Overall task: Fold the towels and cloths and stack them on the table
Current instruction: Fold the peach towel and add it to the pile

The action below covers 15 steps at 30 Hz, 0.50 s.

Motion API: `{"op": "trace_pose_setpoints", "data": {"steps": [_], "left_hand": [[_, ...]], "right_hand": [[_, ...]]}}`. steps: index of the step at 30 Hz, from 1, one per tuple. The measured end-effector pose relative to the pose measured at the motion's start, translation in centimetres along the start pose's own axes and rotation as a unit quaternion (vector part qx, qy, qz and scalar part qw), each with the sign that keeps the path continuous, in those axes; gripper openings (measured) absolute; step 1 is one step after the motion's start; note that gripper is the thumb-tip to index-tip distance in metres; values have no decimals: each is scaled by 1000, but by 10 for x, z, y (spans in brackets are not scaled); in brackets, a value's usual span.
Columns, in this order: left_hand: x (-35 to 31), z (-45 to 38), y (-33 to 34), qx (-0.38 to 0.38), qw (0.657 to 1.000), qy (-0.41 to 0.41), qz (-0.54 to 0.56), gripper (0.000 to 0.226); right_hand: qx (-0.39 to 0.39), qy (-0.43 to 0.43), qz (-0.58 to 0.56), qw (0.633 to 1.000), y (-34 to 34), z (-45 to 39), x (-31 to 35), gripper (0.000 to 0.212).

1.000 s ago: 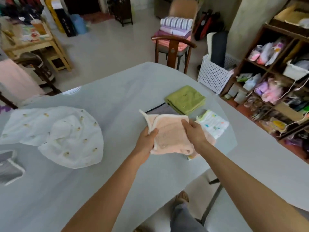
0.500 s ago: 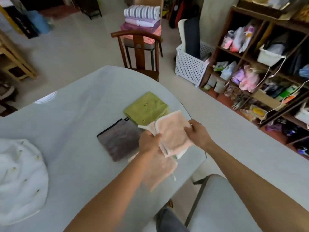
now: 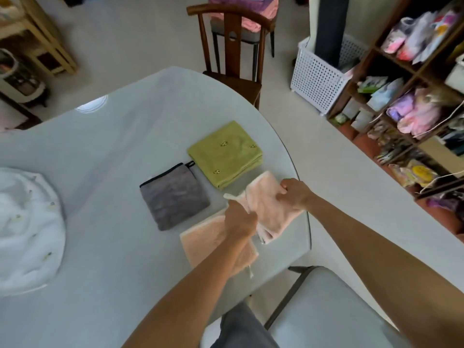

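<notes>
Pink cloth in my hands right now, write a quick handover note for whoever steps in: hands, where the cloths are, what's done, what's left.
Left hand and right hand both grip the folded pink cloth, held at the table's right edge.
Folded and lying flat: green towel, grey cloth, second pink cloth partly under the left arm.
Not folded: white cloth heaped at the left.
Left: set the held cloth down, fold the white one, stack them all.

Two bare forearms, no sleeves, no rings or watch in view, grey trousers [image 3: 241,330] at the knee
</notes>
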<state>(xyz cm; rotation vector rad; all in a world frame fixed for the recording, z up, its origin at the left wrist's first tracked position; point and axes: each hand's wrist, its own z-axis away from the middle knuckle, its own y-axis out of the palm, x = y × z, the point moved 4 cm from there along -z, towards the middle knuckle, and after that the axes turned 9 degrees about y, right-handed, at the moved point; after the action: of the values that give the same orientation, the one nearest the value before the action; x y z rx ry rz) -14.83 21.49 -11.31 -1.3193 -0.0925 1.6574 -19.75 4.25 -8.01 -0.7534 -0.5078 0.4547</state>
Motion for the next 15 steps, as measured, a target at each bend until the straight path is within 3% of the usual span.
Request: {"op": "trace_pose_setpoints", "data": {"steps": [4, 9, 11, 13, 15], "left_hand": [[-5, 2, -3, -11, 999, -31, -29, 57], [-25, 14, -20, -62, 996, -30, 62, 72], [-41, 26, -41, -165, 984, 61, -24, 80], [-63, 34, -52, -245, 925, 243, -162, 74], [-71, 31, -33, -154, 877, 356, -283, 69]], "right_hand": [[-20, 0, -11, 1000, -2, -8, -3, 16], [-62, 7, -59, 996, -9, -12, -18, 12], [-64, 3, -89, 994, -5, -12, -20, 15], [-124, -55, -95, 986, -3, -6, -18, 35], [-228, -178, -28, 957, 1, 4, -13, 51]]}}
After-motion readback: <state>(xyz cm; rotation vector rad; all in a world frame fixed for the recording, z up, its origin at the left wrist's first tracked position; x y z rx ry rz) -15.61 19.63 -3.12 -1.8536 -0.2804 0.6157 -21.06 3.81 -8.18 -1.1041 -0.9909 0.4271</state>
